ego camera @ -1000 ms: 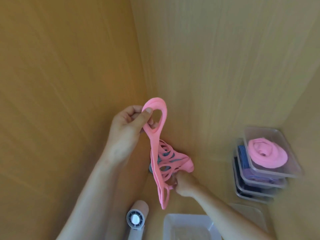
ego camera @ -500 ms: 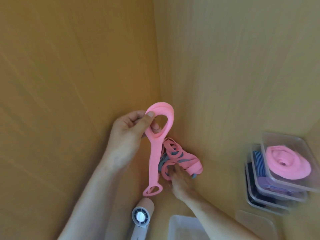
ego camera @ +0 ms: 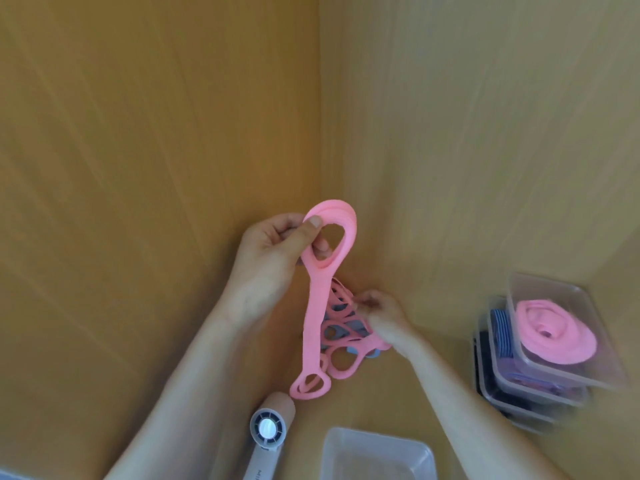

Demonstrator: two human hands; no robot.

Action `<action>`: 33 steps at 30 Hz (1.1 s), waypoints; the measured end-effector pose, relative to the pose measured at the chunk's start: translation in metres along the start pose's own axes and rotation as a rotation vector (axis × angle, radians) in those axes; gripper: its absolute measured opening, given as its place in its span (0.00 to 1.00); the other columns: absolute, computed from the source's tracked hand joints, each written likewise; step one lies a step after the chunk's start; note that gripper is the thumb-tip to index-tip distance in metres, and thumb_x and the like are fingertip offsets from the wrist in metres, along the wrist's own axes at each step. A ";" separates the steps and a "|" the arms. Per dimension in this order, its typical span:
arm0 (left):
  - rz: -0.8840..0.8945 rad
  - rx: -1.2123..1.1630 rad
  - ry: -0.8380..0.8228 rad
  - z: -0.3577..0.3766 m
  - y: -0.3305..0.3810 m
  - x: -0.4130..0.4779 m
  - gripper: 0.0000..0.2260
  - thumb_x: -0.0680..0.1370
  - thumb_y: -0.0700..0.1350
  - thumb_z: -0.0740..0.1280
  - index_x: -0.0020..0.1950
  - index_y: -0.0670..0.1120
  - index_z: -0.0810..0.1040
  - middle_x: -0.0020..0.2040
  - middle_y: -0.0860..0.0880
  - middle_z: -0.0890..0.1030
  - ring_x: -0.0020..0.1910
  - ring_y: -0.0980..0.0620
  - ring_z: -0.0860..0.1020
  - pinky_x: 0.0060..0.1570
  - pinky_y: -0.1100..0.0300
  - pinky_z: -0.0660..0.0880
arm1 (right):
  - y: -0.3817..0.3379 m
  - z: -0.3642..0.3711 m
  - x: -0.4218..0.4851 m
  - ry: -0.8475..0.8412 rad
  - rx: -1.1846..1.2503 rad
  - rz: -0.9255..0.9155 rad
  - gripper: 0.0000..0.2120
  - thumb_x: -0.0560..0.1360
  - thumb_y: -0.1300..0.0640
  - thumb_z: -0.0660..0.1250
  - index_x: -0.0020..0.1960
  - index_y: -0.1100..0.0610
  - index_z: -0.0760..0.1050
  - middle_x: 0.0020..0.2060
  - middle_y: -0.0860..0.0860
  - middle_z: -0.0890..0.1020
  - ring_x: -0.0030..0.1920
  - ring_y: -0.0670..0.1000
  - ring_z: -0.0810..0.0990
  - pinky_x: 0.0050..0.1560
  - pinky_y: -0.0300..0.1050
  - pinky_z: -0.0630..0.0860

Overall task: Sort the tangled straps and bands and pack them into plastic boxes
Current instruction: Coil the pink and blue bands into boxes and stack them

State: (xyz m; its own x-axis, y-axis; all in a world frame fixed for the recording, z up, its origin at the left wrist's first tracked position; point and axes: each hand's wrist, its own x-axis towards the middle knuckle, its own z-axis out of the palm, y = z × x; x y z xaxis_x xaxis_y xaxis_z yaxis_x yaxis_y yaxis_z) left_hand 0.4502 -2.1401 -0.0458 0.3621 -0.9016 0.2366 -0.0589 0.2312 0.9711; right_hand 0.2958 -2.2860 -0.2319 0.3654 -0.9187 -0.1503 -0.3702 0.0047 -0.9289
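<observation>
Strap [ego camera: 313, 323] now hangs clear of tangle [ego camera: 346, 367], lower loop freed. Left hand [ego camera: 266, 268] grip pinching top loop; right hand [ego camera: 381, 317] grip pinching tangle. Likely ready for box [ego camera: 377, 441].

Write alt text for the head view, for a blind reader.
The left hand pinches the top loop of a pink strap hanging beside a tangle of pink and blue bands, which the right hand grips. An empty box and a fan lie nearer the camera; filled boxes are stacked at right.
</observation>
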 end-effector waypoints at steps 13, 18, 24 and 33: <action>-0.083 -0.098 -0.002 0.021 0.001 0.013 0.09 0.82 0.38 0.65 0.43 0.40 0.80 0.38 0.43 0.80 0.41 0.44 0.78 0.52 0.46 0.77 | -0.124 -0.071 -0.055 0.160 0.537 -0.309 0.09 0.77 0.63 0.71 0.40 0.53 0.82 0.33 0.46 0.83 0.34 0.43 0.77 0.36 0.34 0.71; -0.077 -0.105 0.001 0.025 0.005 0.019 0.08 0.81 0.39 0.66 0.44 0.40 0.81 0.39 0.43 0.81 0.41 0.47 0.80 0.52 0.49 0.77 | -0.159 -0.074 -0.081 0.143 0.527 -0.437 0.10 0.76 0.60 0.72 0.38 0.49 0.83 0.34 0.44 0.83 0.36 0.43 0.79 0.41 0.35 0.73; -0.070 -0.134 0.008 0.034 0.011 0.026 0.05 0.80 0.39 0.67 0.46 0.39 0.81 0.40 0.45 0.83 0.40 0.50 0.81 0.51 0.51 0.77 | -0.190 -0.084 -0.107 0.237 0.294 -0.554 0.08 0.75 0.63 0.74 0.40 0.52 0.81 0.35 0.45 0.84 0.38 0.43 0.81 0.42 0.32 0.75; -0.015 -0.190 -0.115 0.058 0.021 0.026 0.06 0.80 0.39 0.68 0.53 0.36 0.81 0.43 0.42 0.84 0.43 0.46 0.82 0.54 0.45 0.78 | -0.200 -0.079 -0.129 0.298 0.221 -0.547 0.04 0.73 0.64 0.76 0.42 0.59 0.81 0.34 0.48 0.83 0.34 0.42 0.79 0.37 0.33 0.75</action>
State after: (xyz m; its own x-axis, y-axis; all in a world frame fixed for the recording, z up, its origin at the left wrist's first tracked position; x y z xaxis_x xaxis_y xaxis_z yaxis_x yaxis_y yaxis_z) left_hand 0.4045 -2.1795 -0.0172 0.2526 -0.9386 0.2350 0.1258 0.2727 0.9538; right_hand 0.2553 -2.2002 0.0002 0.1869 -0.8812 0.4342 -0.0029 -0.4425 -0.8968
